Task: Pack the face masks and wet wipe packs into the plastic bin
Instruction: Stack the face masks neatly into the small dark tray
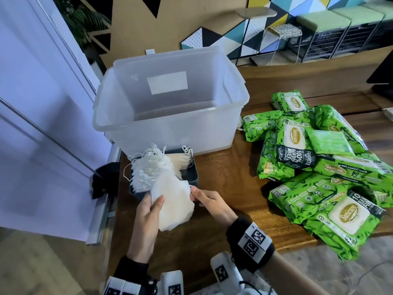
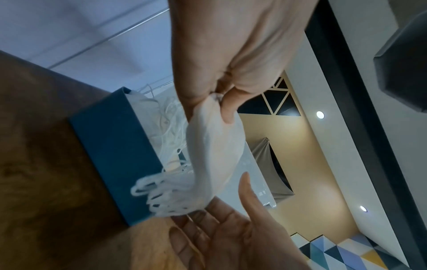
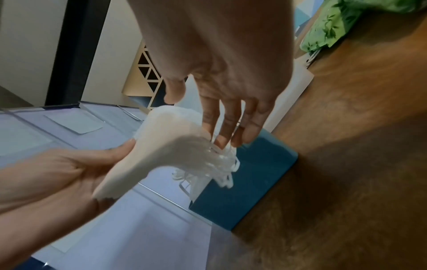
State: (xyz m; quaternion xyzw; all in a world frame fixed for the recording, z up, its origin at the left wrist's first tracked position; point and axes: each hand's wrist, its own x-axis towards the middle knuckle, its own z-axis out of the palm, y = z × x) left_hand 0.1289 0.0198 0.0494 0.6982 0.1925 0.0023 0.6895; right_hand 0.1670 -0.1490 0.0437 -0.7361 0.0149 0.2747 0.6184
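Note:
A stack of white face masks point(image 1: 172, 205) is held over the near edge of a small dark tray point(image 1: 194, 177). My left hand point(image 1: 156, 206) grips the stack's left side, thumb on top and fingers beneath. At the stack's right edge, my right hand point(image 1: 194, 193) pinches it. The left wrist view shows that pinch on the stack point(image 2: 212, 146). More masks with tangled ear loops point(image 1: 153, 167) lie in the tray. Behind it stands the clear plastic bin point(image 1: 170, 122); I see nothing inside it. Green wet wipe packs point(image 1: 319, 158) are piled on the right.
Everything sits on a wooden table point(image 1: 223, 167), with the tray tight against the bin's front wall. A pale wall panel runs along the left, and a black cloth point(image 1: 105, 179) hangs at the table's left edge. The wipe pile reaches the table's front right edge.

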